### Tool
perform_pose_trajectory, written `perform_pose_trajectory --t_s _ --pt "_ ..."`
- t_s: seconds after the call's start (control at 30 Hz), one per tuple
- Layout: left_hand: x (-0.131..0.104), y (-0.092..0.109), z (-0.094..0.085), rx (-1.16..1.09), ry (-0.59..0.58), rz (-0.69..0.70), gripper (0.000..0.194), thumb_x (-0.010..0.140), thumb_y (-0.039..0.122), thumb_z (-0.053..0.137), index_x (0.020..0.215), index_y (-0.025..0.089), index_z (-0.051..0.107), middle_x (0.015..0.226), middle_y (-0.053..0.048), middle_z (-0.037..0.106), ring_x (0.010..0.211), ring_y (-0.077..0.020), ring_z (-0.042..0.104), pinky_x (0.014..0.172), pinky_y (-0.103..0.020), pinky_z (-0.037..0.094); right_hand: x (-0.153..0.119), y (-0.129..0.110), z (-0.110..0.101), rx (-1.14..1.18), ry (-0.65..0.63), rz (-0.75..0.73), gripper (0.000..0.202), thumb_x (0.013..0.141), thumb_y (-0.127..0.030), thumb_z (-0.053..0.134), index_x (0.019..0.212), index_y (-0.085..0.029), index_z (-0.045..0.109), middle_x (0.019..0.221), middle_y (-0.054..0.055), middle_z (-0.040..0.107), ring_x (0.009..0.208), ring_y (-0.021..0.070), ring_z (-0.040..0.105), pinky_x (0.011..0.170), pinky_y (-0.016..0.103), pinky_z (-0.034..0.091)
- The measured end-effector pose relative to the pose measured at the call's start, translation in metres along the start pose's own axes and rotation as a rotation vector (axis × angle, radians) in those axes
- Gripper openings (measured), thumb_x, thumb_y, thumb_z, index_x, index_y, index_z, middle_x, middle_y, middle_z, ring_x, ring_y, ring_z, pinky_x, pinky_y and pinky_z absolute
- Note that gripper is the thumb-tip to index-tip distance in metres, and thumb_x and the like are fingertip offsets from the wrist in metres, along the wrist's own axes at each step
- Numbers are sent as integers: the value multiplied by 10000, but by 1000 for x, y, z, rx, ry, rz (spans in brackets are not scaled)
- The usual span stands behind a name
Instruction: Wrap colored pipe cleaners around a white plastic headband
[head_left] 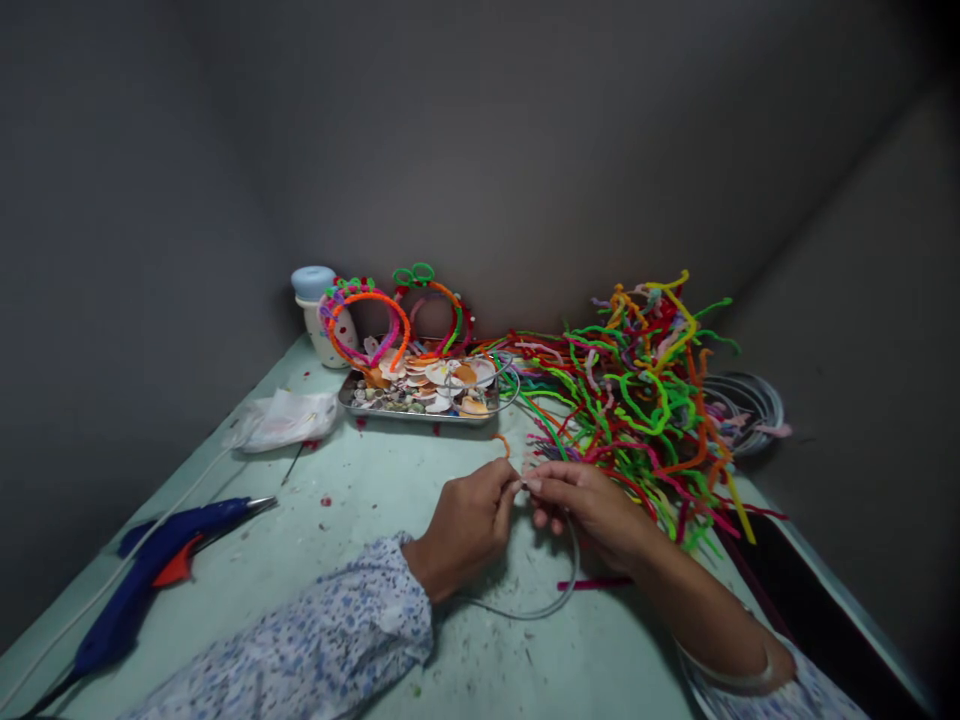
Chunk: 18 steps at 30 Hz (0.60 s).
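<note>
Over the middle of the table, my left hand (472,512) and my right hand (589,503) meet with fingertips almost touching, both closed in a pinch. A thin grey wire (556,606) loops below them, rising into my right hand and passing under my left wrist. The wire seems to be pinched between the fingertips, though its ends are mostly hidden. Just beyond my fingers, a short orange pipe cleaner (503,443) curves upward. A dark pink pipe cleaner (592,584) lies under my right wrist.
Colourful pipe cleaners (637,400) are heaped at the right, beside coiled wire (757,405). A metal tray (420,415) bears shells, with pipe-cleaner headbands (405,315) behind. On the left are a blue glue gun (142,580) with a cord, a plastic bag (289,420) and a lidded jar (326,325).
</note>
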<state>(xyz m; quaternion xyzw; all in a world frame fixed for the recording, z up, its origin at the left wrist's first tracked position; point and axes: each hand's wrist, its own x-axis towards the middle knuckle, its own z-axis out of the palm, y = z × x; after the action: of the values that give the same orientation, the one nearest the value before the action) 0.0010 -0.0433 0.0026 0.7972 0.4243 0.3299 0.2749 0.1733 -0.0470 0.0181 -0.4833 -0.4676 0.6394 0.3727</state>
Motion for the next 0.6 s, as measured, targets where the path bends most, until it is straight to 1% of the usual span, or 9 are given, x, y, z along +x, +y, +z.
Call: perform_pose_trajectory --t_s 0.2,0.37,0.6 --pt "-1 -1 1 117 -14 32 201 928 264 365 853 190 537 725 -10 579 614 -129 508 579 -234 329 0 0 4 18 43 20 207 727 -337 674 767 -134 664 534 -13 598 442 65 488 416 162 343" --pt "-2 -1 1 170 -13 26 187 925 251 361 859 193 526 726 -6 584 609 -128 511 575 -234 330 3 3 4 47 64 20 197 698 -321 688 761 -138 651 526 -18 598 434 62 483 405 154 339" --pt "-1 -1 1 195 -26 8 186 925 257 359 854 195 519 733 -5 587 613 -129 508 575 -238 324 7 10 4 84 73 -12 185 692 -309 695 763 -146 643 540 -16 599 439 62 473 398 153 331"
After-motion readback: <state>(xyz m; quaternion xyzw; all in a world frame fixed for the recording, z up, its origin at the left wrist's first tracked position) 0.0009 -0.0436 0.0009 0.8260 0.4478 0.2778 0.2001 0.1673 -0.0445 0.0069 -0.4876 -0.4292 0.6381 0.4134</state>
